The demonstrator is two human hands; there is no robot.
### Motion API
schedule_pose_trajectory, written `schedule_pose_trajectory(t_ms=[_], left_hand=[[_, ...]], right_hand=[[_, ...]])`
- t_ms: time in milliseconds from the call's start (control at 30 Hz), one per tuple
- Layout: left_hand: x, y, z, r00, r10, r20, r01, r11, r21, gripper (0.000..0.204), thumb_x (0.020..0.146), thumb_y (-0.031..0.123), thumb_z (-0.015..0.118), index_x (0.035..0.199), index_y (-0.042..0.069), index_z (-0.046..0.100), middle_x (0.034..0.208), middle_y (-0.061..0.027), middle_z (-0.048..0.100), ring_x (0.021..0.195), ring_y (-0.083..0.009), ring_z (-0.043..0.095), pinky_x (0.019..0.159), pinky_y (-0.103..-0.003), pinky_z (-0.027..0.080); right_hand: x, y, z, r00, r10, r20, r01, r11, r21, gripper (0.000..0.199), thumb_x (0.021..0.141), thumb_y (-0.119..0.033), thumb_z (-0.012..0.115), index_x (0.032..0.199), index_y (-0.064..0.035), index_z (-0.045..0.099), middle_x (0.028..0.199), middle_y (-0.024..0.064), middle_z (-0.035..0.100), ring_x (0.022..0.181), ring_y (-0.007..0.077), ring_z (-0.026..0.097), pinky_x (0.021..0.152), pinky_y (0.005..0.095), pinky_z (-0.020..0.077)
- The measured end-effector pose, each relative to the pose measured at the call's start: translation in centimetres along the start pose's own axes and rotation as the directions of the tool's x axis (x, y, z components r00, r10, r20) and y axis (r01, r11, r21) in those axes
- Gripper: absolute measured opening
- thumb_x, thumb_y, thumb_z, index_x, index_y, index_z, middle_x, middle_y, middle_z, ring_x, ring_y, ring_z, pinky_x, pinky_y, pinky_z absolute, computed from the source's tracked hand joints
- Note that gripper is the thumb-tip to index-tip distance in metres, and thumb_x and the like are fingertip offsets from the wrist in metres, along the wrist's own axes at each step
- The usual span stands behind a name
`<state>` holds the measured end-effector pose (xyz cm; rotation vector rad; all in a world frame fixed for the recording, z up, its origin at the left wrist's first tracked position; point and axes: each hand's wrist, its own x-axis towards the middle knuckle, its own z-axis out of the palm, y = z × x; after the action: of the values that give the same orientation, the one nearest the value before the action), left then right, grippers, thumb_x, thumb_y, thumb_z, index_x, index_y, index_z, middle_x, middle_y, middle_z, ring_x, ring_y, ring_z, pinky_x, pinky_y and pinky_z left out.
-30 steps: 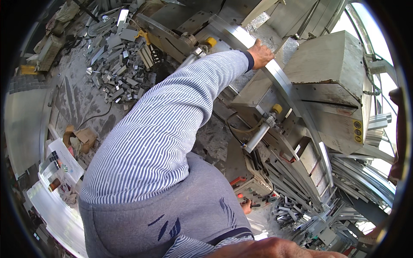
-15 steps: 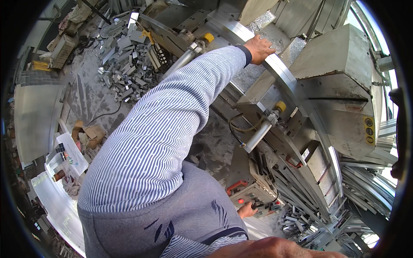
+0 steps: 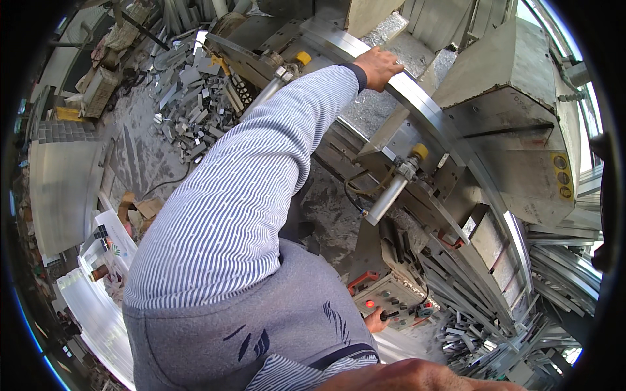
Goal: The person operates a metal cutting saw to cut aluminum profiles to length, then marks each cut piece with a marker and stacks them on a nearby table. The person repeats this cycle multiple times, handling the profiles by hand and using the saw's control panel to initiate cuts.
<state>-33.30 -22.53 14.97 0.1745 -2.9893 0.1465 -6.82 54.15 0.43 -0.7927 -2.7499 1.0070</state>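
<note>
My left hand (image 3: pixel 379 68), at the end of a striped sleeve, lies over a long silvery metal profile (image 3: pixel 417 98), its fingers curled round the edge. The profile runs across the saw-like machine, from the top middle down to the right. Lower down, beyond my grey vest, my right hand (image 3: pixel 375 320) shows only in part at a control box (image 3: pixel 395 290). Its fingers close at a black knob (image 3: pixel 389 316) on the panel. A red light (image 3: pixel 370 304) glows beside several buttons. Near the profile stands a clamp cylinder (image 3: pixel 391 195) with a yellow cap.
A large metal housing (image 3: pixel 515 111) stands right of the profile. Another yellow-capped cylinder (image 3: pixel 285 74) sits beside my left forearm. Metal offcuts (image 3: pixel 195 98) lie heaped on the floor at upper left. Long profiles (image 3: pixel 567 274) are stacked at the right. Cardboard (image 3: pixel 147 207) lies at the left.
The view has shifted slightly. My left hand stays on the profile and my right hand stays at the knob. The red light on the control box looks brighter.
</note>
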Motion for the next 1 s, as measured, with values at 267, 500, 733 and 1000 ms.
schedule_pose_trajectory(t_ms=[267, 500, 733, 1000], left_hand=[[0.6, -0.2, 1.4, 0.999, -0.031, -0.038, 0.031, 1.0, -0.008, 0.064, 0.08, 0.024, 0.086, 0.139, 0.014, 0.062, 0.125, -0.01, 0.069, 0.124, -0.0276, 0.066, 0.105, -0.045, 0.05], [1.3, 0.1, 1.4, 0.999, -0.027, 0.034, 0.026, 0.999, 0.023, 0.063, 0.082, 0.023, 0.081, 0.141, 0.015, 0.06, 0.126, -0.0123, 0.069, 0.128, -0.029, 0.065, 0.106, -0.047, 0.051], [0.7, 0.9, 0.1, 0.998, -0.044, 0.036, 0.043, 0.999, 0.02, 0.062, 0.083, 0.028, 0.086, 0.139, 0.02, 0.061, 0.127, -0.009, 0.068, 0.128, -0.0293, 0.064, 0.108, -0.045, 0.049], [1.0, 0.3, -0.4, 0.997, -0.015, 0.072, 0.017, 0.999, -0.029, 0.057, 0.086, 0.024, 0.079, 0.139, 0.016, 0.061, 0.127, -0.0117, 0.068, 0.129, -0.0307, 0.063, 0.106, -0.048, 0.05]], right_hand=[[-0.8, 0.4, -1.3, 0.989, -0.129, 0.071, 0.131, 0.991, -0.03, 0.037, 0.087, -0.025, 0.081, 0.106, 0.0059, 0.072, 0.098, 0.02, 0.076, 0.091, 0.0348, 0.071, 0.086, 0.046, 0.0556], [-0.7, 0.3, -2.7, 0.939, -0.31, 0.147, 0.339, 0.903, -0.264, 0.029, 0.091, -0.023, 0.084, 0.105, 0.0001, 0.072, 0.098, 0.0226, 0.072, 0.094, 0.0451, 0.067, 0.083, 0.051, 0.0514], [-0.8, -0.3, -1.6, 0.967, -0.25, 0.035, 0.245, 0.896, -0.37, 0.039, 0.095, -0.031, 0.08, 0.089, 0.0031, 0.063, 0.087, 0.0261, 0.068, 0.083, 0.0498, 0.064, 0.075, 0.0537, 0.0495], [-2.6, -1.3, 0.4, 0.979, 0.088, -0.185, -0.104, 0.991, -0.081, 0.062, 0.087, -0.038, 0.08, 0.124, 0.0097, 0.068, 0.118, 0.0294, 0.075, 0.11, 0.0474, 0.07, 0.099, 0.05, 0.0523]])
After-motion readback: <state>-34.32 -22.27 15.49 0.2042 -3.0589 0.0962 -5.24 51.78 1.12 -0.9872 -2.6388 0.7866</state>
